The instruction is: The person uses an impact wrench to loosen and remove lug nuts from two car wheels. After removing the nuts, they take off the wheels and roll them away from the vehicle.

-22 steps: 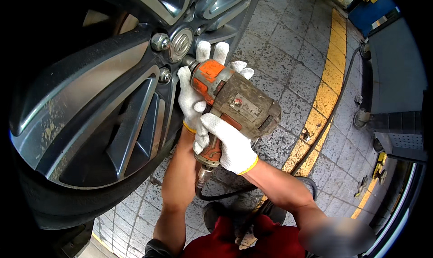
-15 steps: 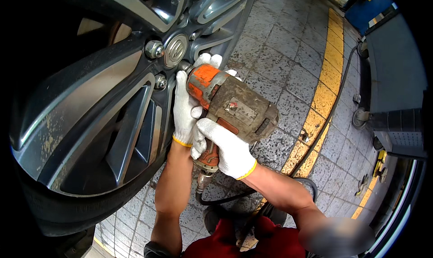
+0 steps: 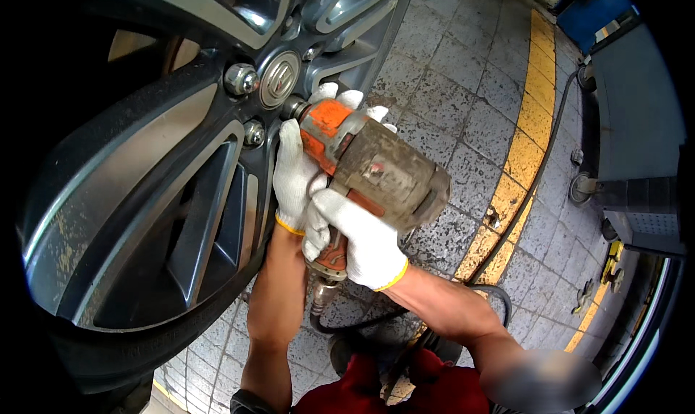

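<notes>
An orange and grey impact wrench (image 3: pixel 387 168), worn and dirty, points its socket (image 3: pixel 293 108) at the wheel, just right of the round centre cap (image 3: pixel 279 79). The socket's tip is hidden against the alloy wheel (image 3: pixel 130 168). My left hand (image 3: pixel 293 171), in a white glove with a yellow cuff, supports the wrench's front from below, its fingertips showing past the far side. My right hand (image 3: pixel 365 240), gloved alike, is wrapped round the handle. Two lug nuts stay visible: one lug nut (image 3: pixel 241 79) left of the cap and another lug nut (image 3: pixel 253 132) below it.
From the handle's base a black air hose (image 3: pixel 499 291) loops over the tiled floor (image 3: pixel 434 95) and along a yellow line (image 3: pixel 531 117). A grey wheeled cabinet (image 3: pixel 637 117) stands at right. Blue and yellow equipment (image 3: pixel 590 9) is at the far right.
The wheel appears shifted slightly in the view, and the wrench's rear has tilted a little. Both hands keep their hold on the wrench.
</notes>
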The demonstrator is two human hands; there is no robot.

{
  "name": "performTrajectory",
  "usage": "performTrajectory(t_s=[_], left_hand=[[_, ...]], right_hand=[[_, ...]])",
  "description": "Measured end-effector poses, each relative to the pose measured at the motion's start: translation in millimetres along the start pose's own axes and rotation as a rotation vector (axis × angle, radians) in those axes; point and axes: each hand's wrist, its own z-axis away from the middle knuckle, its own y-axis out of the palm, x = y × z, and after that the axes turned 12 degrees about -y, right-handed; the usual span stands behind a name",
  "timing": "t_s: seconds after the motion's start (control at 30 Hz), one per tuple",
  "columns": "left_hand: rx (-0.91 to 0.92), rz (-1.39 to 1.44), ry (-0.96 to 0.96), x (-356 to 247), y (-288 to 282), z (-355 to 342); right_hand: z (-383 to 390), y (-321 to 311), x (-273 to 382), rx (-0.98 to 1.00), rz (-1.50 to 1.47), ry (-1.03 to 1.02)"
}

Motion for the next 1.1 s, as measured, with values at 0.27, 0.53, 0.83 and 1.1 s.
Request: performTrajectory(t_s=[0.27, 0.53, 0.83, 1.1], left_hand=[[0.485, 0.357, -0.190, -21.4, 52.6, 1.3], [-0.052, -0.353, 0.033, -8.6, 27.8, 10.8], [0.167, 0.210, -0.145, -15.6, 36.7, 0.0], [0.013, 0.192, -0.206, -18.6, 57.9, -5.0]], right_hand=[[-3.1, -10.4, -6.3, 0.019, -0.008, 0.041], [-3.6, -5.9, -4.1, 0.000, -0.001, 0.030], [-4.6, -3.1, 6.5, -0.036, -0.116, 0.097], [-4.2, -12.6, 4.7, 0.038, -0.116, 0.085]])
